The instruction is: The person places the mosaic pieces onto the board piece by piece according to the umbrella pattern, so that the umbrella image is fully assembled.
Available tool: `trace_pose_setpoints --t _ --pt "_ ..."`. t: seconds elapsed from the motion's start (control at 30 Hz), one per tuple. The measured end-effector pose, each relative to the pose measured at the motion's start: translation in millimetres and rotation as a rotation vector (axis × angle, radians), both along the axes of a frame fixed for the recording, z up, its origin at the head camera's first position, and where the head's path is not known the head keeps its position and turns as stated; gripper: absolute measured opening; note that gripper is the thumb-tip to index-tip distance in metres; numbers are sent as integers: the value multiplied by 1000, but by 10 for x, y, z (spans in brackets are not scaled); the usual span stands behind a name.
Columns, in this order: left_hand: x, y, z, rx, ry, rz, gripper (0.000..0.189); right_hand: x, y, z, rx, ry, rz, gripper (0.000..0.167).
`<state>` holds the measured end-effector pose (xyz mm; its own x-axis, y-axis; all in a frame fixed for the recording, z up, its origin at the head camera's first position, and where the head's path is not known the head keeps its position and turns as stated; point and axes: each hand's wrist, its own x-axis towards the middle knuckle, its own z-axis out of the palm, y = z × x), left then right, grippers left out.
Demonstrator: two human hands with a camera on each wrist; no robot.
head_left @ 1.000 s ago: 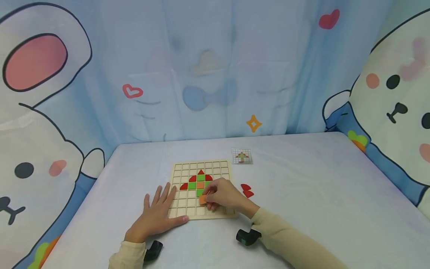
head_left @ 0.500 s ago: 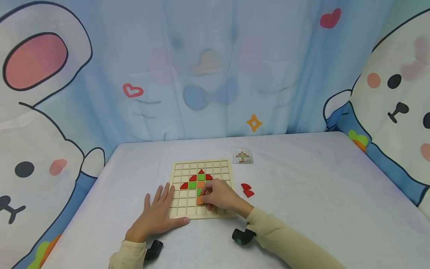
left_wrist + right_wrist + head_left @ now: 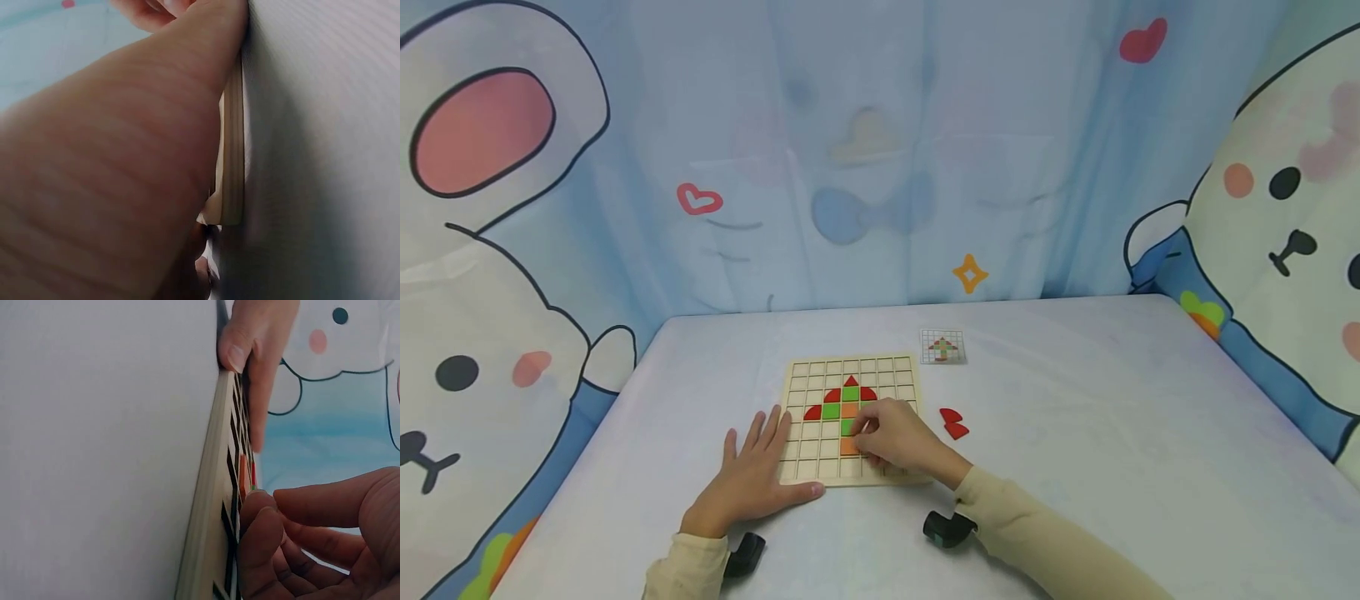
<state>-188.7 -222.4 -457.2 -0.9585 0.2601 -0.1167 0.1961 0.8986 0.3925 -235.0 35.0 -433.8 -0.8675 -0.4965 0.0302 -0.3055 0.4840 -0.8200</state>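
A wooden grid board (image 3: 808,471) lies on the white table with red, green and orange tiles set in its cells. My left hand (image 3: 748,475) rests spread along the board's left edge and front corner, its fingers straight; the left wrist view shows it against the board's side (image 3: 233,150). My right hand (image 3: 898,435) is over the board, curled fingers at the right edge of the lower orange square tile (image 3: 847,447). In the right wrist view this orange tile (image 3: 243,475) sits just beyond the fingertips. The right hand hides part of the board's lower right.
Two red rounded pieces (image 3: 953,423) lie right of the board. A small pattern card (image 3: 943,347) with a grid picture lies behind them. Black wrist cameras (image 3: 950,529) hang under both wrists. A blue cartoon curtain (image 3: 865,208) stands behind the table.
The orange square tile went from tilted in my right fingers to lying in the cell below the green tile. My left hand has stayed in place on the board.
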Motion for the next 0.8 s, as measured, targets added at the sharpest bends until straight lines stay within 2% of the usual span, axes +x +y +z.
trace_pose_setpoints --t 0.3,0.47,0.67,0.8 --pt "3 -5 -21 3 -1 5 127 -77 400 168 -57 -22 -82 12" --pt "16 6 2 6 -2 5 127 -155 641 257 -31 11 -149 19" --pt "35 21 23 10 2 -7 127 -249 857 286 101 76 -188 21" --pt "36 28 25 9 0 -7 127 -284 952 271 239 66 -222 18"
